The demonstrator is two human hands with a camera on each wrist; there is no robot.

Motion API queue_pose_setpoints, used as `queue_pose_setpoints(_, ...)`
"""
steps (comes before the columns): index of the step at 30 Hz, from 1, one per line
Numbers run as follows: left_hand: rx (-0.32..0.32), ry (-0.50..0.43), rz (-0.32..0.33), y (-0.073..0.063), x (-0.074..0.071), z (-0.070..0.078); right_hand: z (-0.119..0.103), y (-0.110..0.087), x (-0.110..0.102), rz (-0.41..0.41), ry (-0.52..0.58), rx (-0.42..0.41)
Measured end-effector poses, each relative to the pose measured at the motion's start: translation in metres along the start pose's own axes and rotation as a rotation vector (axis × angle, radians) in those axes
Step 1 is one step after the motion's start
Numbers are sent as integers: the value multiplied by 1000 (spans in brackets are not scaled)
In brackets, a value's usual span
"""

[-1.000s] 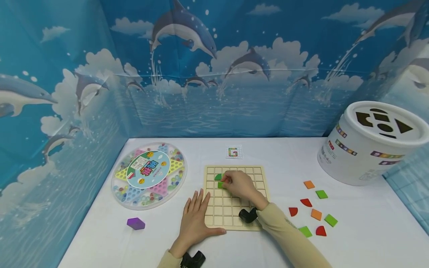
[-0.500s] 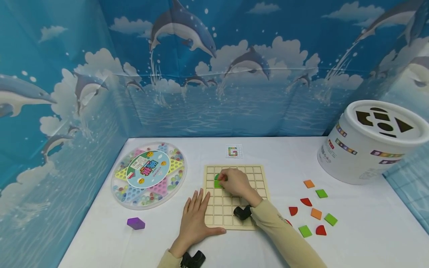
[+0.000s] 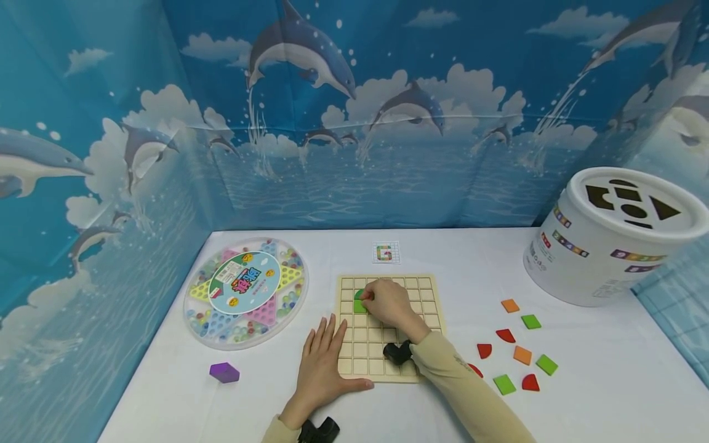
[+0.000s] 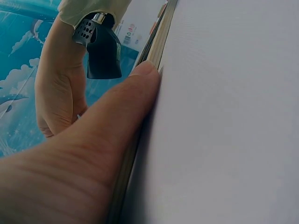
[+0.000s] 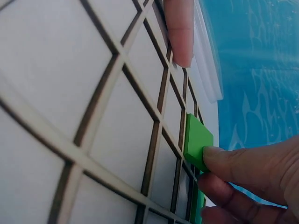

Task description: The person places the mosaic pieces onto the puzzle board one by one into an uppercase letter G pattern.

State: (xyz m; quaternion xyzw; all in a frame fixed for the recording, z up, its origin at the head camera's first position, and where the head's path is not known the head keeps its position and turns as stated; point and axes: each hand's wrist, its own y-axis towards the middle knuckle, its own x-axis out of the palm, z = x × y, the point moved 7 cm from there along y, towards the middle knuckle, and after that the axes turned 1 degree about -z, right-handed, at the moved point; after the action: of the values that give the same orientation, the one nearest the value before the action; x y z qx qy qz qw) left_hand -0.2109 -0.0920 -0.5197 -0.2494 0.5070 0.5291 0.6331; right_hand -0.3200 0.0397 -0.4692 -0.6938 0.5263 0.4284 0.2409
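Note:
A light wooden grid board lies on the table. My left hand rests on its lower left corner with fingers spread; the thumb lies along the board's front edge in the left wrist view. My right hand reaches over the upper left cells. Its thumb and curled finger pinch the corner of a green square tile, which sits at a cell. Just beyond that tile is a green quarter-round tile, partly hidden by the fingers.
Behind the board lies a small pattern card. Loose orange, green and red tiles are scattered to the right, near a white bucket. On the left are a round marble game board and a purple block.
My right hand has shifted slightly left, and the green square tile has moved left to line up below the quarter-round tile. My left hand stays put.

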Motion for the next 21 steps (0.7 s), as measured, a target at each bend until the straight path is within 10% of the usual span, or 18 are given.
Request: queue_pose_setpoints(21,4,3,16,-1,-1,1,-2,5,-1,-29,-127,4)
